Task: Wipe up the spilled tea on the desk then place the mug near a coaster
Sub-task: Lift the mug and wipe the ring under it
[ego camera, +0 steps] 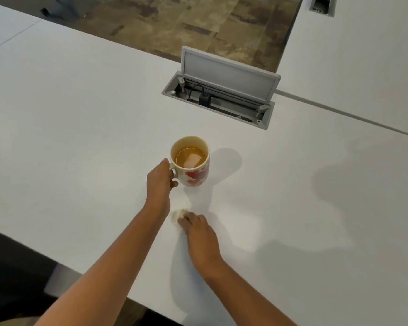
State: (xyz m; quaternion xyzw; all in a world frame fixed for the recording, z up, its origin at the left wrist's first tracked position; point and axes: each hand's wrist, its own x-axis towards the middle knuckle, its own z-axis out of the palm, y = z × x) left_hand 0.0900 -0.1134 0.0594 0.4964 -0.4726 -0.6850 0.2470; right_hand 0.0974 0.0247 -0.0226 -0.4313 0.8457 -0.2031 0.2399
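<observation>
A cream mug (193,170) with red hearts stands upright on the white desk (80,128), holding amber tea with a tea bag floating in it. My left hand (160,180) grips the mug's handle from the left side. Just in front of the mug, my right hand (198,234) presses a small, tea-stained white tissue (176,215) flat on the desk; only the tissue's edge shows past my fingertips. A faint wet sheen lies on the desk between the tissue and the mug. No coaster is in view.
An open grey cable hatch (222,100) with its lid raised sits in the desk behind the mug. A seam (349,114) runs across the desk at the right. The desk's near edge (57,262) runs diagonally at lower left, with carpeted floor beyond the far edge.
</observation>
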